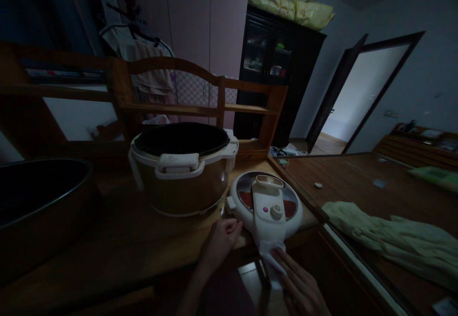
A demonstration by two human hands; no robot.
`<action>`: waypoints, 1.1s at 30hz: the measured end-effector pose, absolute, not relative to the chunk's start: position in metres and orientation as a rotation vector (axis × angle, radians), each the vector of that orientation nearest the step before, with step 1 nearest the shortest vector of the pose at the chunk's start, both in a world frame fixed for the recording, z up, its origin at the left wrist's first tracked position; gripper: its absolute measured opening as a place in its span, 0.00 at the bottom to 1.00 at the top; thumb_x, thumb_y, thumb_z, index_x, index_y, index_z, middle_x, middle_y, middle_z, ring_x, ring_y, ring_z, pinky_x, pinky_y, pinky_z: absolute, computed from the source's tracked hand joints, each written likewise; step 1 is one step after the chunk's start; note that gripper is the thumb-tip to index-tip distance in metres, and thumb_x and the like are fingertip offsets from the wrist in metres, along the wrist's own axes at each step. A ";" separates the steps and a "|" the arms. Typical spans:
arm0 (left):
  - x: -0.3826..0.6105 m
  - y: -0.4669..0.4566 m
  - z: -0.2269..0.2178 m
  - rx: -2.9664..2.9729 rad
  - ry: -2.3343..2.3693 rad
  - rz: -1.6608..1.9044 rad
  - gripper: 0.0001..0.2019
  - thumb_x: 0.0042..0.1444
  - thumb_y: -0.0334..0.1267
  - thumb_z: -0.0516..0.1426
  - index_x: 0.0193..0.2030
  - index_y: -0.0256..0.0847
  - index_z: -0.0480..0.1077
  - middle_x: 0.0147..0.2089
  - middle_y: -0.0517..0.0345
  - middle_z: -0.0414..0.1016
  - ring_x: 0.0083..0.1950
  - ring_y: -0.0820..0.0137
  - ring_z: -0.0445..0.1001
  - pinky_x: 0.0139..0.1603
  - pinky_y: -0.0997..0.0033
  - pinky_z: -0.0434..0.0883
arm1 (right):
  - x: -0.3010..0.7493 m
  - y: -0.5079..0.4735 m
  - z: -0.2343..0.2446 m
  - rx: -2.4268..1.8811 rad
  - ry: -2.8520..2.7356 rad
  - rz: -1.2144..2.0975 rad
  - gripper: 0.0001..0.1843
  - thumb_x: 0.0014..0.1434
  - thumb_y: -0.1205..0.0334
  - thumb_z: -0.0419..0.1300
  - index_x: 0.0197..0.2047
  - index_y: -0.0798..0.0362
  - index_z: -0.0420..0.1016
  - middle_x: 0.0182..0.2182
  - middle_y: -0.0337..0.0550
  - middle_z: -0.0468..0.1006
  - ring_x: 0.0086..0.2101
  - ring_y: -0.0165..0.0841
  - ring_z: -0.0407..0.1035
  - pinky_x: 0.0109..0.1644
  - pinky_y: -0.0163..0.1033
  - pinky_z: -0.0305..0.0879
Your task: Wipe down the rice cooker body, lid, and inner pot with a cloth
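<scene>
A white pressure cooker lid with a clear ring, a top handle and a round valve rests at the right end of the wooden desk. My right hand presses a crumpled white tissue against the near end of the lid's central bar. Beside the lid's left rim, my left hand is curled closed; whether anything is inside the fingers is hidden. Behind both hands stands the pressure cooker body, uncovered, with a dark inside and a white front handle.
A large dark pot stands at the left of the desk. A wooden shelf rail runs along the back. To the right lies a wooden surface with a pale green cloth. A dark cabinet is farther back.
</scene>
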State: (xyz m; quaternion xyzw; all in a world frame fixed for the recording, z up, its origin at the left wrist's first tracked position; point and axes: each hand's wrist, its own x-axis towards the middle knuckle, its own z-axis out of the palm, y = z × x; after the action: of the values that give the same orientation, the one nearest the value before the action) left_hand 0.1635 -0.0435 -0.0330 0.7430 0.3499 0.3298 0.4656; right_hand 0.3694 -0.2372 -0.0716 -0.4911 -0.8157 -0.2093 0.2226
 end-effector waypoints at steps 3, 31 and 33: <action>0.164 -0.043 -0.036 1.821 0.864 0.817 0.21 0.60 0.46 0.52 0.21 0.42 0.48 0.23 0.67 0.45 0.26 0.75 0.49 0.28 0.72 0.48 | 0.373 -0.244 -0.073 -1.372 -2.238 -0.545 0.31 0.58 0.70 0.52 0.65 0.65 0.61 0.65 0.56 0.63 0.65 0.46 0.56 0.63 0.44 0.65; 0.163 -0.044 -0.036 1.799 0.848 0.814 0.21 0.60 0.48 0.52 0.22 0.42 0.48 0.23 0.67 0.46 0.27 0.75 0.50 0.28 0.73 0.49 | 0.394 -0.228 -0.091 -1.636 -1.680 -0.594 0.30 0.65 0.67 0.49 0.69 0.48 0.57 0.63 0.49 0.67 0.63 0.47 0.60 0.59 0.55 0.68; 0.163 -0.044 -0.034 1.801 0.847 0.814 0.21 0.60 0.47 0.52 0.21 0.42 0.48 0.23 0.67 0.46 0.27 0.75 0.50 0.28 0.73 0.49 | 0.394 -0.234 -0.093 -1.659 -1.711 -0.590 0.30 0.65 0.68 0.48 0.69 0.49 0.57 0.65 0.50 0.65 0.64 0.47 0.59 0.59 0.55 0.68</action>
State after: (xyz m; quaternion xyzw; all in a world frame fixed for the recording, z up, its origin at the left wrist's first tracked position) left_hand 0.1629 -0.0441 -0.0340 0.7367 0.3464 0.3329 0.4759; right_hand 0.3944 -0.2337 -0.0934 -0.6364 -0.6563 -0.2262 0.3363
